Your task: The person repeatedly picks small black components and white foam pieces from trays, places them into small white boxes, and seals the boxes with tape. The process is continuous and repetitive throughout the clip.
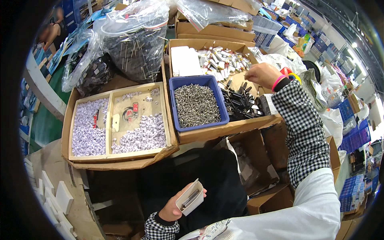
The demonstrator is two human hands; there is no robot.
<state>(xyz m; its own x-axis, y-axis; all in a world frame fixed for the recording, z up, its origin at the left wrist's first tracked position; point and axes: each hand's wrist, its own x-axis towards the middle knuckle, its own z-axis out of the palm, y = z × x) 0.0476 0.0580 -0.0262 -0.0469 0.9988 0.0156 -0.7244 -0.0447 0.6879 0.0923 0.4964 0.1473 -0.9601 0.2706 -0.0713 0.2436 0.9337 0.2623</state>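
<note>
My left hand (173,209) is wrapped round a small white carton (197,205) held upright over my lap. Its top is open, and a few slim metallic and dark pieces stand inside. My right hand (263,75) is stretched out over the right cardboard box, fingers closed and pointing down; whatever they hold is too small to make out. Below it lie loose black parts (240,105). Beyond these is a heap of small white pieces with coloured ends (224,60). A blue plastic bin (173,105) beside the black parts is full of small metal cylinders (198,106).
Left of the bin, a divided wooden tray (108,124) of tiny white parts sits in a cardboard box (120,165). Behind it stand clear plastic bags (134,48) with dark parts. White panels (63,197) lean at lower left. An open carton (276,196) stands below right.
</note>
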